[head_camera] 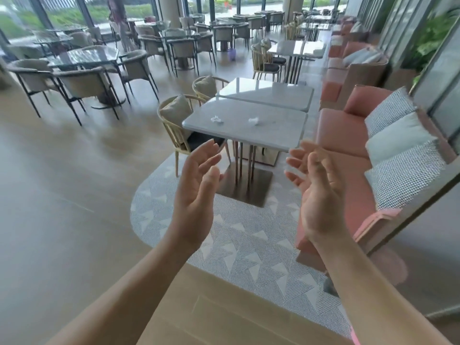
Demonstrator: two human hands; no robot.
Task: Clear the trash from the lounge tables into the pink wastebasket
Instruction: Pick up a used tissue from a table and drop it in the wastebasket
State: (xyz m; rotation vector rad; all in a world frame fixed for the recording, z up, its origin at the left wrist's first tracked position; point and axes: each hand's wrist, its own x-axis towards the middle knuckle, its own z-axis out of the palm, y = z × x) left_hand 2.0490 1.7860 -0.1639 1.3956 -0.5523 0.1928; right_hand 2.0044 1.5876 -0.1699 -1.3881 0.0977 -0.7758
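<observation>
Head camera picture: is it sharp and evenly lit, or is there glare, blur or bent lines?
Head view: window daylight puts glare on the far table top; head view: the fingers of the right hand are smeared by blur, the left hand less; head view: the wide lens bends lines near the edges; head view: the two crumpled papers on the near table are soft but recognisable.
</observation>
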